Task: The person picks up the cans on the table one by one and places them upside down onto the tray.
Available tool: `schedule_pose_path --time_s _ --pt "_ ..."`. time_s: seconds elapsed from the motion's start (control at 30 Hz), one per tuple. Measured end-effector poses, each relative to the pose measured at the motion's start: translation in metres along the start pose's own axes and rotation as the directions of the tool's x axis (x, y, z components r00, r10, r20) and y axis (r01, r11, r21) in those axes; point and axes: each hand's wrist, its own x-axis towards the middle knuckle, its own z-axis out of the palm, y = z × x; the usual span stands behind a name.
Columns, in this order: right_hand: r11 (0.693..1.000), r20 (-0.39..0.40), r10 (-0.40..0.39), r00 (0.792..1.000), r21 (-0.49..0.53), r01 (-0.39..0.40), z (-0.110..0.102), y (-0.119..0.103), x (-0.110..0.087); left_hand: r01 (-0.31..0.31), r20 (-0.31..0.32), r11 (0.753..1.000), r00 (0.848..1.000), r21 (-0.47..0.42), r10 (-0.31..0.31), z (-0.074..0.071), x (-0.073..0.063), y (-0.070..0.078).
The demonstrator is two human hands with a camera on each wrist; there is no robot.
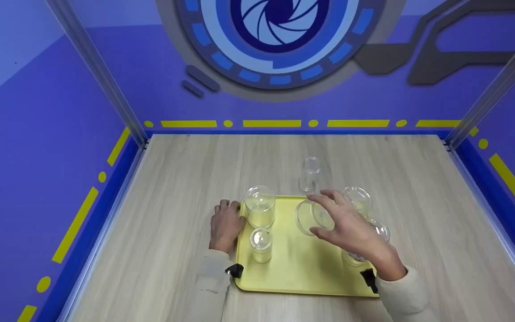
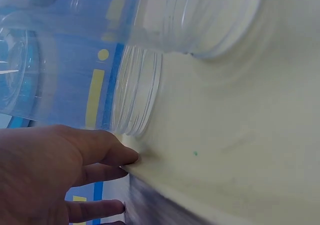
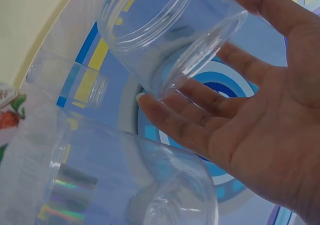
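My right hand (image 1: 351, 228) holds a clear plastic jar (image 1: 306, 218) above the yellow tray (image 1: 302, 268). In the right wrist view, its thumb and fingers are around the base end of this jar (image 3: 155, 45), which is tilted with its threaded mouth turned away from the palm. My left hand (image 1: 226, 226) rests at the tray's left edge, its thumb touching the rim and its other fingers extended outside it. Beside that thumb stands a wide clear jar (image 1: 259, 210), mouth down. A smaller clear jar (image 1: 262, 246) stands nearer the front.
Behind the tray, a tall clear jar (image 1: 311, 175) stands on the wooden table (image 1: 186, 179). More clear jars (image 1: 359, 199) stand on the tray's right side, partly hidden by my right hand. One nearby jar bears a fruit-printed label (image 3: 20, 130).
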Motion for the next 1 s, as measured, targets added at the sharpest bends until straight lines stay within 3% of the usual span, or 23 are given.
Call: schedule_pose_path --time_s 0.43,0.8,1.0 --pt "0.994 0.095 -0.009 0.995 -0.106 0.019 0.01 -0.003 0.0 0.01 0.017 1.0 1.0 0.006 -0.01 0.001 0.0 -0.001" --pt "0.987 0.175 -0.017 0.984 -0.155 0.045 0.025 -0.001 -0.002 -0.023 -0.012 1.0 1.0 -0.001 0.023 0.002 -0.002 -0.002" --pt "0.983 0.205 -0.036 0.978 -0.167 0.071 0.031 0.001 -0.003 -0.013 -0.004 1.0 1.0 0.003 0.013 0.001 -0.003 -0.001"
